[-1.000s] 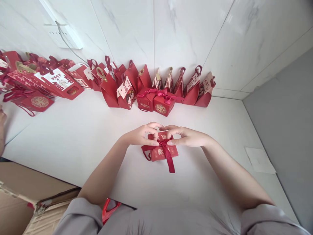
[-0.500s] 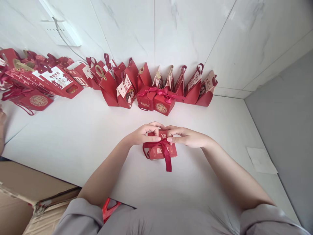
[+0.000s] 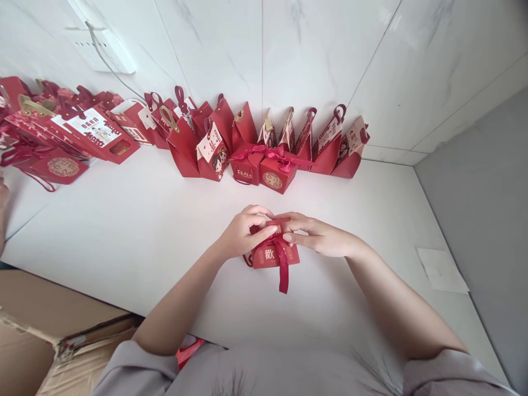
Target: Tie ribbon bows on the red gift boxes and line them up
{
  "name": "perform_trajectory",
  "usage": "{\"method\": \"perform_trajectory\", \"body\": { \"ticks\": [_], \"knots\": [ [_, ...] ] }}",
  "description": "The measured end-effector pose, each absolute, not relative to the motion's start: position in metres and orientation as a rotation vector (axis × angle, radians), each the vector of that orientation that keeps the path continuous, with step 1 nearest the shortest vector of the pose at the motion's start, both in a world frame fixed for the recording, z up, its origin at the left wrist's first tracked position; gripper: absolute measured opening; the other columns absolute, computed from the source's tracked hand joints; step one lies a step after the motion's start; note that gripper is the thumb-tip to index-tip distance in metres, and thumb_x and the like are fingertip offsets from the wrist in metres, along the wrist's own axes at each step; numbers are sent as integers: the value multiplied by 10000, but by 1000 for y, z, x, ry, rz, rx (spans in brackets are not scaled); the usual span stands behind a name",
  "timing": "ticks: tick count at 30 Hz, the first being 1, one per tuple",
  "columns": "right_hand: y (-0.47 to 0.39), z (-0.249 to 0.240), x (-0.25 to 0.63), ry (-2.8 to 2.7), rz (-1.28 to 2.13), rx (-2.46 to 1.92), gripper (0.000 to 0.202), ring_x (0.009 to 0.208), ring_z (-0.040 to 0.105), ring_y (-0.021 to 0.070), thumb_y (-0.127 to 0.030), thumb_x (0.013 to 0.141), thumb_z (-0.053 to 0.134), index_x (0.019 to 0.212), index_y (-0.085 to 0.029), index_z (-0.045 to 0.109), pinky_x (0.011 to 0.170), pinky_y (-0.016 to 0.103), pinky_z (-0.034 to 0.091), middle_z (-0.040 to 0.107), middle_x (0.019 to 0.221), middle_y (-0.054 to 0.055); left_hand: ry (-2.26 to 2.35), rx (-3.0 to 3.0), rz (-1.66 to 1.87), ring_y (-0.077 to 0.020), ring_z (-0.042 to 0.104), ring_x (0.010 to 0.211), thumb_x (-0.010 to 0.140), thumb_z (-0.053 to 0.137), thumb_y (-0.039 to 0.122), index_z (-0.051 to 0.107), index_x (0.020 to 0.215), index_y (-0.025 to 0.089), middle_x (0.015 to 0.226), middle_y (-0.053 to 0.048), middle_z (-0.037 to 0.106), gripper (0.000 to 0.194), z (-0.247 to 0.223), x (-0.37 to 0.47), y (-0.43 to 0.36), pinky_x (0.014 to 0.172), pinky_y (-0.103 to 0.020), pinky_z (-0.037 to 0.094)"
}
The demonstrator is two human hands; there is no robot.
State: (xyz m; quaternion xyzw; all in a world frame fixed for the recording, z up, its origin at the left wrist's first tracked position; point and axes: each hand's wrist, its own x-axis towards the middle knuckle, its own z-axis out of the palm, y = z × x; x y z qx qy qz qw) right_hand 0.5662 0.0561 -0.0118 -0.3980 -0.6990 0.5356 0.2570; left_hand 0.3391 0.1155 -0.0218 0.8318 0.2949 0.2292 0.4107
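A small red gift box (image 3: 264,257) with pale gold characters sits on the white table in front of me. A dark red ribbon (image 3: 283,272) is wrapped across its top, and one tail hangs over the near side. My left hand (image 3: 244,234) is curled over the left part of the box, its thumb pressing on the ribbon near the crossing. From the other side, my right hand (image 3: 324,235) grips the ribbon between thumb and fingers. The far side of the box is hidden under my fingers. A twisted red cord handle (image 3: 247,259) shows at its left.
Two ribbon-tied red boxes (image 3: 277,173) stand behind my hands, before a row of red gift boxes (image 3: 185,148) along the tiled wall. More boxes (image 3: 61,165) crowd the left. A cardboard box (image 3: 53,308) is at lower left. Another person's hand (image 3: 2,192) shows at the left edge.
My left hand has turned, and its thumb has moved up onto the ribbon crossing. My right hand has shifted slightly. The box stays about where it was.
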Motion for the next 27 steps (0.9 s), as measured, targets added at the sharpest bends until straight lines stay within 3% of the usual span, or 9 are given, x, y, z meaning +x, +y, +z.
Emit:
{"method": "perform_trajectory", "body": {
  "ticks": [7, 13, 21, 27],
  "knots": [
    [52, -9, 563, -1942, 1381, -1095, 271, 1306, 422, 242, -434, 985, 483, 1102, -278, 671, 1096, 426, 356, 490, 1377, 51, 754, 2033, 631, -184, 593, 1039, 926, 544, 352, 489, 562, 160, 1124, -59, 634, 415, -26, 337, 111, 960, -353, 446],
    [52, -9, 565, -1945, 1364, -1100, 262, 1308, 424, 239, -429, 986, 485, 1027, -266, 685, 1095, 425, 359, 484, 1388, 47, 665, 1849, 580, -171, 633, 971, 942, 518, 364, 561, 608, 151, 1181, -70, 605, 398, -34, 337, 119, 887, -329, 490],
    [52, -11, 565, -1979, 1335, -1094, 287, 1316, 414, 240, -429, 992, 467, 1132, -290, 677, 1103, 421, 352, 469, 1402, 43, 635, 2001, 673, -188, 608, 1026, 947, 501, 290, 501, 580, 158, 1150, -81, 618, 390, -39, 334, 120, 972, -362, 462],
    [50, -8, 565, -1981, 1339, -1104, 298, 1296, 429, 237, -433, 1000, 440, 1125, -295, 672, 1089, 412, 370, 480, 1368, 43, 604, 2142, 740, -200, 583, 1040, 941, 473, 243, 490, 612, 177, 1150, -92, 615, 336, -40, 331, 117, 917, -376, 493]
  ]
}}
